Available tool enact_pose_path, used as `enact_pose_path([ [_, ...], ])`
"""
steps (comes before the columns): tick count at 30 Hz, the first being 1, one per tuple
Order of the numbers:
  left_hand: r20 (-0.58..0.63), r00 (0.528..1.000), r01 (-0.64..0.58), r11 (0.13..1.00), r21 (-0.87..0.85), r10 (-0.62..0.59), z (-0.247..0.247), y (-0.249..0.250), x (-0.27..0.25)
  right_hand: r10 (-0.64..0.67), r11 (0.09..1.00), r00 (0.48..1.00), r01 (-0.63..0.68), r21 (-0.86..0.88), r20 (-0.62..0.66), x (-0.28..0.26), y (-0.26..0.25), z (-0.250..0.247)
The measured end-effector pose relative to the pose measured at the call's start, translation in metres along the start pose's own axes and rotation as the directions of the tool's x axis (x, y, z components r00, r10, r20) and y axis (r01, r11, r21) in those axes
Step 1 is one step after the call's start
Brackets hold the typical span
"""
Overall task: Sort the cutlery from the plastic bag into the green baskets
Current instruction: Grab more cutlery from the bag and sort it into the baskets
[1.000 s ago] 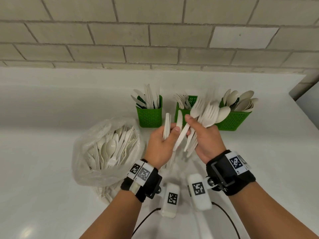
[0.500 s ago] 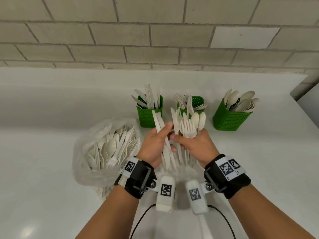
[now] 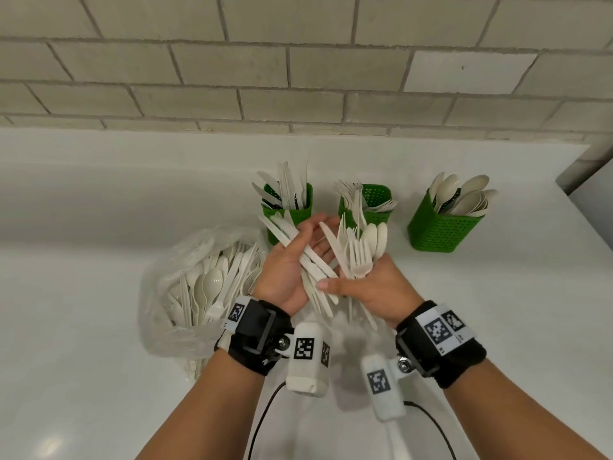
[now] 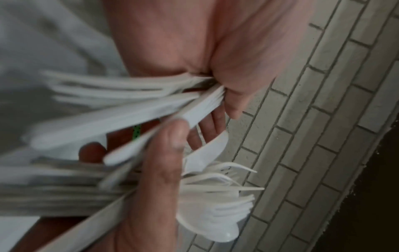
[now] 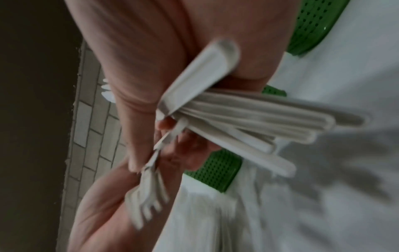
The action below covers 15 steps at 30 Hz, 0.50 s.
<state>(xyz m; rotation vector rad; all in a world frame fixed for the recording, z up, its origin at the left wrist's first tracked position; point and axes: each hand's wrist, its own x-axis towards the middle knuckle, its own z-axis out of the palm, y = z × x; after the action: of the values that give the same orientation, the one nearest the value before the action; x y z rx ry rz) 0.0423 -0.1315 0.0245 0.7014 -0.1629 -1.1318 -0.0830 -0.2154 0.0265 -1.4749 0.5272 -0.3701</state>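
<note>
1. The cutlery is matte off-white plastic: flat knives (image 3: 311,260), tined forks (image 3: 358,257) and oval spoons (image 3: 376,239).
2. Three perforated green baskets stand in a row on the glossy white counter (image 3: 99,327): the knife basket (image 3: 300,212), fork basket (image 3: 376,197) and spoon basket (image 3: 441,229).
3. A crinkled clear plastic bag (image 3: 172,313) of mixed cutlery lies left of the hands.
4. The left hand (image 3: 285,270), palm up with fingers nearly straight, pins the knives under its thumb.
5. The right hand (image 3: 371,290) has a closed grip on the forks and spoons, held upright, thumb touching the knives.
</note>
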Motion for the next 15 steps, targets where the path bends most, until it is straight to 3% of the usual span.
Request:
enact_pose_path([
  [6, 0.024, 0.999, -0.044, 0.998, 0.049, 0.043, -0.002, -0.001, -0.007, 0.001, 0.977, 0.984, 0.037, 0.211, -0.177, -0.002, 0.006, 0.012],
  [12, -0.017, 0.998, -0.061, 0.98, 0.191, 0.065, -0.004, 0.001, -0.004, -0.007, 0.986, 0.975, 0.044, 0.16, -0.221, 0.002, 0.005, 0.009],
  [15, -0.011, 0.998, -0.063, 0.981, 0.181, 0.066, -0.004, 0.003, -0.005, 0.023, 0.985, 0.942, 0.037, 0.17, -0.336, 0.006, 0.001, 0.002],
])
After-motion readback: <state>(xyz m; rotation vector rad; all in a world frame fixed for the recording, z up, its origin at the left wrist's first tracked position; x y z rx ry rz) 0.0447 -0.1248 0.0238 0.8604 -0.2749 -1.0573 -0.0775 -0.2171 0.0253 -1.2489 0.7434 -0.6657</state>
